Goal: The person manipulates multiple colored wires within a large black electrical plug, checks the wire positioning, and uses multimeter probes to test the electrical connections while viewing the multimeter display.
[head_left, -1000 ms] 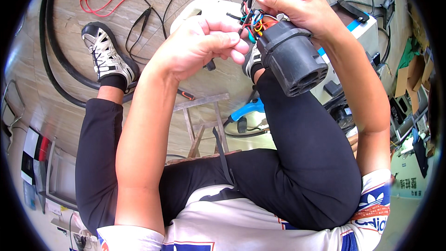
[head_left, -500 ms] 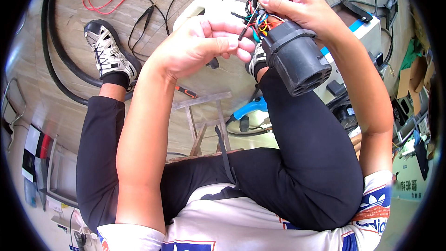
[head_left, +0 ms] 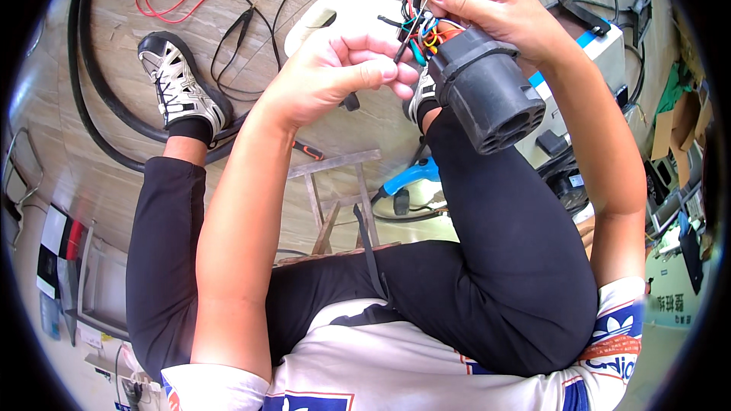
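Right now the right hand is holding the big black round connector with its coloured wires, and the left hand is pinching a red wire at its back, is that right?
Not quite. In the head view the left hand pinches a black wire, not a red one. The right hand does hold the big black round connector with its coloured wires.

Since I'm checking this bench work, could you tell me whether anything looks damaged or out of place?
The black round connector in the right hand has loose coloured wires spilling from its back, not housed. The left hand pinches one. Cables lie scattered on the floor.
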`<action>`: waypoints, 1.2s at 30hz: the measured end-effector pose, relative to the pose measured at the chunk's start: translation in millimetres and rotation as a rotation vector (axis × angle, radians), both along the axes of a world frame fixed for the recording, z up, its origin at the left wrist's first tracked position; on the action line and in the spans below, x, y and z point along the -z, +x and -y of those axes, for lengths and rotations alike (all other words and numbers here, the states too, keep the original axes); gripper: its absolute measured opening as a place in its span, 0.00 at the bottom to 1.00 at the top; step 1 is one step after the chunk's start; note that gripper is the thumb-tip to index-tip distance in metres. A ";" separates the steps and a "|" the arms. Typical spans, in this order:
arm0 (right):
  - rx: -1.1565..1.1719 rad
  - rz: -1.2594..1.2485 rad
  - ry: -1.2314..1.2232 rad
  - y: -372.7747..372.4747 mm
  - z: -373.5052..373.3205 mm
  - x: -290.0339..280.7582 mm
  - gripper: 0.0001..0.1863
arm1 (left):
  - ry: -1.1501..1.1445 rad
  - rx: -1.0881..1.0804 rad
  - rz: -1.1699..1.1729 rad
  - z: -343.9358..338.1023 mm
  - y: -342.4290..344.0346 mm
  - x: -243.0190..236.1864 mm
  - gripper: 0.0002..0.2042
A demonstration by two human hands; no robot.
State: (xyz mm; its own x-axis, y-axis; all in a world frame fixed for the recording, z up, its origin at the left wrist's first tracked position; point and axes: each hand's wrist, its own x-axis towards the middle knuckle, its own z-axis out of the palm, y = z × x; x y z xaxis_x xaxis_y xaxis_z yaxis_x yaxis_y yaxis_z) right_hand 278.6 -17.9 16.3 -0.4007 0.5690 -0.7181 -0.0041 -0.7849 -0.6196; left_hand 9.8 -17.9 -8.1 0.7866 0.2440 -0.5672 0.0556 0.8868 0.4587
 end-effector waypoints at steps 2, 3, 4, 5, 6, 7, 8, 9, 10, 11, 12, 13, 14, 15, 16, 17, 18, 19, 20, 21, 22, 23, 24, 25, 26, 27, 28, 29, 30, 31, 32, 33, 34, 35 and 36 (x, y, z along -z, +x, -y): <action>0.016 -0.004 0.004 -0.3 0.9 0.8 0.08 | -0.006 -0.012 0.010 1.5 -0.6 1.4 0.12; 0.027 -0.012 0.011 -0.8 1.6 1.8 0.08 | -0.008 -0.018 0.016 1.5 -0.3 1.7 0.11; 0.037 -0.020 0.017 -1.0 2.5 3.2 0.08 | -0.005 -0.014 0.013 1.4 0.1 1.6 0.10; 0.050 -0.033 0.024 -0.5 4.1 6.4 0.08 | -0.002 -0.011 0.010 1.3 0.4 1.5 0.10; 0.064 -0.045 0.031 0.5 6.6 10.2 0.07 | 0.002 -0.007 0.008 1.5 0.8 1.0 0.09; 0.077 -0.058 0.037 1.4 8.6 12.1 0.07 | 0.023 -0.006 0.017 1.5 1.2 0.8 0.08; 0.088 -0.061 0.046 1.8 9.9 11.6 0.07 | 0.044 -0.004 0.026 1.4 1.8 0.8 0.07; 0.098 -0.067 0.055 1.8 10.7 12.1 0.07 | 0.066 -0.004 0.033 1.3 1.9 1.1 0.07; 0.107 -0.073 0.063 1.9 11.1 12.4 0.07 | 0.082 -0.001 0.028 1.6 2.3 0.5 0.07; 0.109 -0.073 0.068 1.7 11.1 12.7 0.07 | 0.098 0.003 0.023 2.2 2.7 -0.8 0.07; 0.111 -0.071 0.072 1.1 11.4 12.1 0.07 | 0.113 0.007 0.020 2.7 3.1 -2.3 0.07; 0.113 -0.069 0.076 0.6 11.8 11.5 0.07 | 0.115 0.003 0.029 2.7 2.8 -3.0 0.07; 0.118 -0.063 0.087 0.3 12.4 11.0 0.07 | 0.116 0.000 0.039 2.4 2.1 -3.6 0.07; 0.122 -0.057 0.097 0.0 12.9 11.3 0.07 | 0.117 -0.005 0.048 2.1 1.8 -3.6 0.08; 0.126 -0.052 0.108 -0.3 13.4 11.6 0.07 | 0.117 0.000 0.046 1.7 2.4 -4.2 0.07; 0.124 -0.040 0.122 0.0 14.1 11.5 0.07 | 0.116 0.004 0.043 1.2 3.5 -5.1 0.07; 0.122 -0.030 0.137 0.5 14.9 11.4 0.07 | 0.116 0.009 0.040 1.0 4.1 -5.9 0.07; 0.119 -0.019 0.151 1.1 15.4 11.4 0.07 | 0.122 0.011 0.032 1.5 4.6 -6.4 0.07; 0.109 -0.002 0.173 1.6 15.8 12.1 0.07 | 0.127 0.014 0.025 2.1 5.1 -6.9 0.07; 0.100 0.015 0.193 2.4 16.6 12.8 0.07 | 0.132 0.018 0.019 2.9 5.5 -7.4 0.07; 0.091 0.033 0.214 2.8 17.2 13.3 0.07 | 0.127 0.012 0.017 3.0 5.9 -8.4 0.07; 0.090 0.039 0.205 2.8 17.3 12.9 0.07 | 0.122 0.006 0.016 2.4 6.4 -9.8 0.08; 0.088 0.045 0.196 2.8 16.9 12.1 0.06 | 0.116 0.000 0.015 2.1 6.9 -10.7 0.08; 0.087 0.052 0.187 2.7 16.8 11.8 0.06 | 0.113 0.001 0.013 2.2 7.0 -11.0 0.08; 0.078 0.051 0.196 3.0 16.8 12.7 0.06 | 0.109 0.001 0.011 2.4 7.0 -11.1 0.08; 0.069 0.051 0.205 3.7 16.4 14.2 0.06 | 0.105 0.001 0.009 2.7 7.1 -11.4 0.08; 0.060 0.050 0.214 4.1 16.4 14.9 0.06 | 0.113 0.003 0.004 3.0 7.3 -11.7 0.08; 0.054 0.054 0.218 4.2 16.2 14.2 0.06 | 0.122 0.005 -0.001 3.3 7.5 -11.9 0.08; 0.047 0.055 0.221 3.8 15.4 13.5 0.06 | 0.130 0.006 -0.007 3.8 7.3 -12.0 0.08; 0.041 0.057 0.225 3.5 15.0 13.0 0.06 | 0.130 0.003 -0.003 4.4 7.2 -11.8 0.08; 0.034 0.062 0.223 3.3 15.1 13.1 0.06 | 0.129 0.000 0.001 5.1 7.1 -11.3 0.08; 0.027 0.068 0.221 3.3 15.0 13.3 0.06 | 0.130 -0.002 0.006 5.2 7.3 -10.6 0.08; 0.020 0.074 0.219 3.3 14.8 13.5 0.06 | 0.138 0.005 0.000 4.7 7.6 -10.5 0.08; 0.021 0.072 0.223 3.2 14.2 13.2 0.06 | 0.147 0.011 -0.006 3.8 8.0 -10.6 0.08; 0.022 0.069 0.225 3.0 14.0 12.6 0.06 | 0.154 0.018 -0.012 4.1 8.0 -10.8 0.08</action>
